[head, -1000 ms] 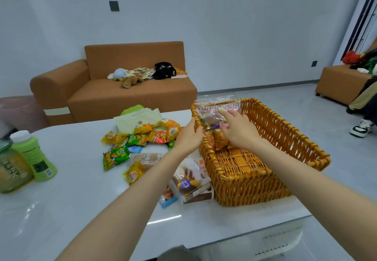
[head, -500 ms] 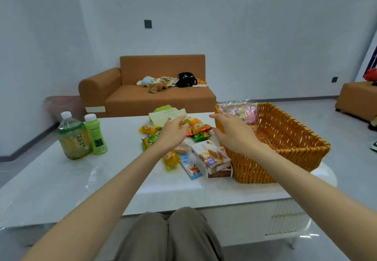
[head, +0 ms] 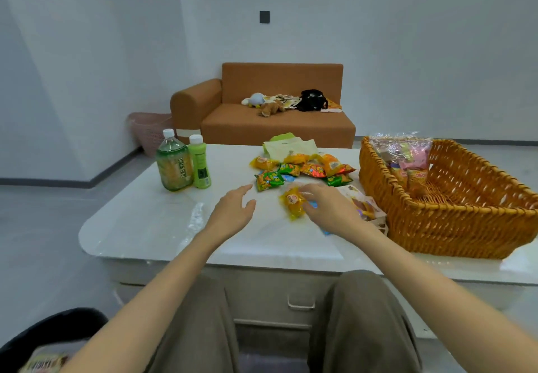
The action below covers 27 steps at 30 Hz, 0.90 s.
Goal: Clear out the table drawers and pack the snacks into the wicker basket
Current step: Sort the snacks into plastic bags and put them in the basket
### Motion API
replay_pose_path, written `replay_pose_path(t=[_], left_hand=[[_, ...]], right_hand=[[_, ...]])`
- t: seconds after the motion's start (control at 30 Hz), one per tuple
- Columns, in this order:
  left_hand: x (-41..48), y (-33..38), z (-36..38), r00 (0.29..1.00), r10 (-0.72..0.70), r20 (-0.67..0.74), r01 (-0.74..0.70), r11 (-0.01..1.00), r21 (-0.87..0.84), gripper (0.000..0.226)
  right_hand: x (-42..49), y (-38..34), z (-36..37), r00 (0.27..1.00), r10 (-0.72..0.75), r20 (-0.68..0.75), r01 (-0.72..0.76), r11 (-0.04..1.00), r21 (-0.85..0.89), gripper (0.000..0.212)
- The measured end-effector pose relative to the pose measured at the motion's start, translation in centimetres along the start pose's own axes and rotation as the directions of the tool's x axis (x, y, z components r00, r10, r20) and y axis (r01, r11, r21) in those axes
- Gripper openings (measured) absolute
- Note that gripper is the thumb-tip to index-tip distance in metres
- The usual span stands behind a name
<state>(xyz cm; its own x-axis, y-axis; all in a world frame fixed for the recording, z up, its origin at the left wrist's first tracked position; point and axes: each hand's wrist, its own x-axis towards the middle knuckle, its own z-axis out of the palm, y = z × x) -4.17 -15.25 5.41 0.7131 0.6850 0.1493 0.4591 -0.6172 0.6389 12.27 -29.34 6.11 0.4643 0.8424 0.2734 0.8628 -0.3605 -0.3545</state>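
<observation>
The right hand [head: 329, 208] lies low over the white table [head: 145, 221] with its fingers bent around the right edge of one yellow packet [head: 292, 202]. It grips this packet; the thumb is hidden behind the hand, so how tight the grip is cannot be told. The left hand [head: 233, 212] hovers just left of the packet, not touching it. Its fingers are relaxed and a little spread, the thumb is apart, and it holds nothing.

The wicker basket [head: 448, 218] stands on the right end of the table, near the right hand. Inside it, at the far left corner, one clear bag [head: 403, 151] with small sweets leans on the wall, and a few orange packets [head: 414, 180] stand below it; their number is not clear.

Behind the hands lies a heap of loose snack packets [head: 302, 168], yellow, green, orange and red. About eight can be counted, but they overlap, so the number is not certain. One pale green pouch [head: 288, 146] lies at the far side of the heap. One biscuit box [head: 362, 202] lies between the right hand and the basket, partly hidden by the wrist. One blue packet [head: 326, 231] shows a corner under the wrist.

Two bottles stand together on the left: one big bottle [head: 174, 165] and one slim green bottle [head: 199, 164], touching or almost touching. One drawer handle [head: 301, 304] is visible in the table front, between the knees.
</observation>
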Motion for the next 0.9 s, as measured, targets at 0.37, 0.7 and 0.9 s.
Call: replay_pose_path(t=[0.37,0.7,0.9], left_hand=[[3.7,-13.4,0.8,0.862,-0.489,0.135,0.378,0.796,0.472,0.061],[5.3,-16.8,2.4,0.883,-0.428,0.195,0.281,0.812,0.511,0.058],[5.2,-14.7,2.8,0.94,-0.28,0.193,0.149,0.849,0.508,0.029]], right_hand=[[4.2,-0.3,9.3,0.982,0.088,0.166,-0.077,0.994,-0.072,0.049],[6.9,0.7,15.3,0.983,0.134,0.123,-0.132,0.991,-0.024,0.044],[7.6,-0.9,17.1,0.993,0.083,0.087,-0.095,0.985,0.144,0.027]])
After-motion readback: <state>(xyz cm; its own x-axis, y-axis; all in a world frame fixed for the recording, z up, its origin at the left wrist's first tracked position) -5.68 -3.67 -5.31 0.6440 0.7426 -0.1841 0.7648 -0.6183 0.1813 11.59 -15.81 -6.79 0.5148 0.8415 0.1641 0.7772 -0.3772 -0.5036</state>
